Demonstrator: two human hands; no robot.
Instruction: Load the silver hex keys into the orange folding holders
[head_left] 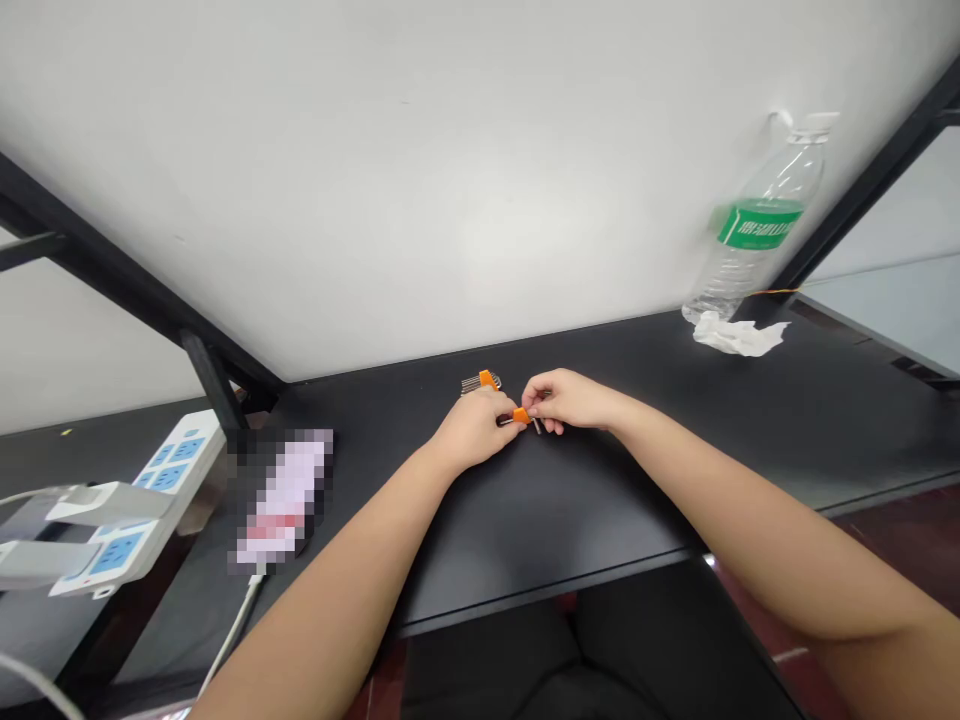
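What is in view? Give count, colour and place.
Table: 1, black, centre
Wall: 1, white, behind table
Far holder, apparently of hex keys: 1, orange with grey rods, table centre
Near holder: 1, orange with grey rods, before far one
Plastic bottle: 1, clear with green label, right, by wall
Crumpled tissue: 1, white, before bottle
Power strip: 1, white with blue sockets, left
Adapters: at least 2, grey, on power strip
Pixelated object: 1, lilac, table's left
Cables: several, white, lower left
Frame beams: several, black, both sides
Floor: 1, dark red, lower right
Forearms: 2, bare, lower left and right
Left hand and right hand: 2, bare, on near holder
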